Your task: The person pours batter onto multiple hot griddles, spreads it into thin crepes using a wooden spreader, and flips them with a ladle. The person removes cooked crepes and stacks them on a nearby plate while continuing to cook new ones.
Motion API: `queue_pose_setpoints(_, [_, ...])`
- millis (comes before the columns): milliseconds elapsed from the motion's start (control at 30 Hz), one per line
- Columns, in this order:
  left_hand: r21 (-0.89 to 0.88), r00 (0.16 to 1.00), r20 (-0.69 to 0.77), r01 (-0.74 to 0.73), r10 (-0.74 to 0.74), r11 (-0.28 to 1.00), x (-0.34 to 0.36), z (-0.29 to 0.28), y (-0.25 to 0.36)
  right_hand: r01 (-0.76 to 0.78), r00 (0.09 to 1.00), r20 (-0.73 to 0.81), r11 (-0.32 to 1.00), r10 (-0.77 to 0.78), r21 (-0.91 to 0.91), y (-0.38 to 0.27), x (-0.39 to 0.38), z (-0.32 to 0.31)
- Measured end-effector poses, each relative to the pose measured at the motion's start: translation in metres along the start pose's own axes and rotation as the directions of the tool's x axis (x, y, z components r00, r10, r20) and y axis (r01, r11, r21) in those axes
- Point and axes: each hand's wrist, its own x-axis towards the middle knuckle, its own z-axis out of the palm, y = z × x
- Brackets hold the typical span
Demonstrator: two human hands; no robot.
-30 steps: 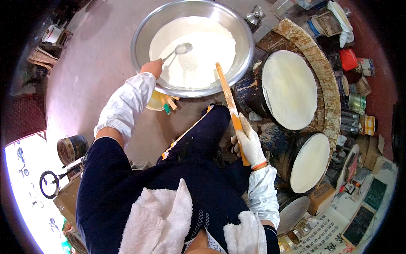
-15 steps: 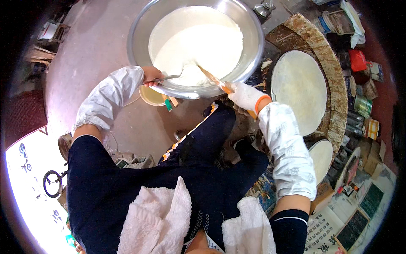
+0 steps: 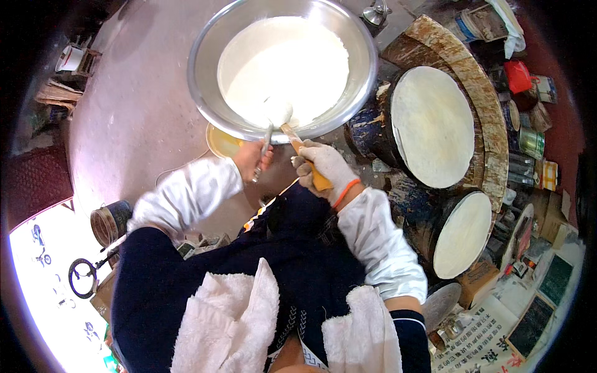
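A large steel basin point(image 3: 198, 81) in front of me holds thick white batter point(image 3: 267, 68), washed out by glare. My left hand point(image 3: 252, 160), bare, is closed around a long metal-handled utensil point(image 3: 268, 138) whose head cannot be made out in the glare. In a white knit glove, my right hand point(image 3: 326, 166) grips a wooden stick point(image 3: 298, 144) with a batter-coated end point(image 3: 281, 113). The two tool ends meet or nearly meet over the basin's near side.
On the right, two round griddles carry pale thin sheets: a far one point(image 3: 433, 127) and a nearer one point(image 3: 462, 235). A worn curved wooden rim point(image 3: 494, 118) borders them. Under the basin's near edge sits a yellowish tub point(image 3: 222, 142). A bucket point(image 3: 111, 222) stands left.
Both hands have drawn nearer to my body and closer together, bringing the tool ends toward the basin's near edge. The view has shifted, so more of the nearer griddle shows.
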Motion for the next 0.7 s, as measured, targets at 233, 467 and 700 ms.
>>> queue_pose_setpoints(233, [-0.318,0.649,-0.075,-0.735,0.757,0.598,-0.083,0.123,-0.044,0.537,0.805,-0.018,0.741,-0.593,-0.404,0.024,-0.077,0.068])
queue_pose_setpoints(467, [-0.162,0.573,0.22,-0.776,0.789,0.609,-0.193,0.112,0.071,0.61,0.007,0.446,-0.35,-0.895,-0.711,-0.031,-0.104,0.075])
queue_pose_setpoints(700, [-0.33,0.783,0.39,-0.372,0.485,0.867,-0.24,0.075,0.102,-0.072,0.394,0.281,-0.335,-0.875,-0.94,-0.023,-0.077,0.03])
